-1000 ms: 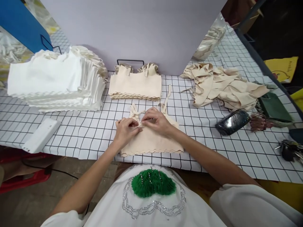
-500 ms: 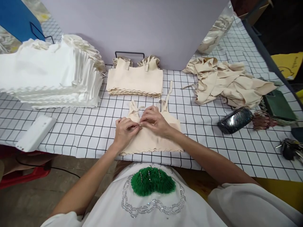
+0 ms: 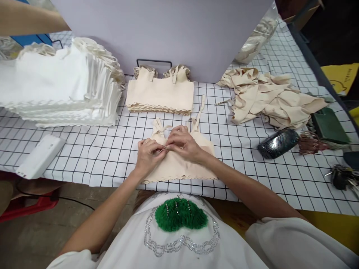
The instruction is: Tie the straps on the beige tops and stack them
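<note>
A beige strapped top (image 3: 179,166) lies flat on the gridded table (image 3: 92,153) right in front of me. My left hand (image 3: 148,154) and my right hand (image 3: 181,142) meet over its upper middle. Both pinch the fabric with closed fingertips, which touch each other. A small thin thing shows between the fingertips; I cannot make it out. One strap of the top (image 3: 199,108) stretches away toward the back. A neat stack of folded beige tops (image 3: 160,94) sits just behind.
A tall stack of white tops (image 3: 60,91) fills the left. Loose beige tops (image 3: 269,99) are heaped at the right, near a dark glossy case (image 3: 277,142), a green pouch (image 3: 329,127) and keys (image 3: 342,177). A white box (image 3: 40,157) lies near the left edge. Another person's arm (image 3: 28,20) shows top left.
My hands have stayed pinched on the top. Another person's arm has come into view at the top left, and the view shifted slightly.
</note>
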A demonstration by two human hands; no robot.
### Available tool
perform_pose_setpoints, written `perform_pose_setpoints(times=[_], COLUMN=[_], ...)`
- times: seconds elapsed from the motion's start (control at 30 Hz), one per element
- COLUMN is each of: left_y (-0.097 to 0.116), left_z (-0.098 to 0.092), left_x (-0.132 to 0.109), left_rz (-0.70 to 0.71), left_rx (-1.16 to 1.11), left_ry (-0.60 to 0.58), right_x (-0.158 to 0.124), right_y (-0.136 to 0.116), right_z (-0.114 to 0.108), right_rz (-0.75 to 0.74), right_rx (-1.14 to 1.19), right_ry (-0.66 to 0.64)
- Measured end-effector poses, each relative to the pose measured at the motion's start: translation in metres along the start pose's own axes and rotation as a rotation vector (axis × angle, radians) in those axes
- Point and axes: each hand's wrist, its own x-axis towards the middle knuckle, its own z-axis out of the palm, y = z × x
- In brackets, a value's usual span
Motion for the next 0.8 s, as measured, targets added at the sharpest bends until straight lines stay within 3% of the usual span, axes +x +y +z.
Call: perform_pose_setpoints(times=[0.4, 0.63, 0.73, 0.8], left_y=[-0.004, -0.006, -0.005, -0.005], left_z=[0.001, 0.002, 0.000, -0.002], left_x=[-0.001, -0.001, 0.001, 0.003], left_rz=[0.073, 0.069, 0.034, 0.005], left_rx=[-0.003, -0.045, -0.072, -0.088], left_ry=[0.036, 0.032, -0.011, -0.047], right_x=[0.000, 0.013, 0.034, 0.053], right_y=[0.001, -0.012, -0.015, -0.016], right_z=[-0.003, -0.021, -0.035, -0.045], right_rz=[-0.067, -0.204, -0.165, -0.119], right_rx=[-0.093, -0.313, -0.324, -0.279], right_ry=[-0.045, -0.379, -0.508, -0.525])
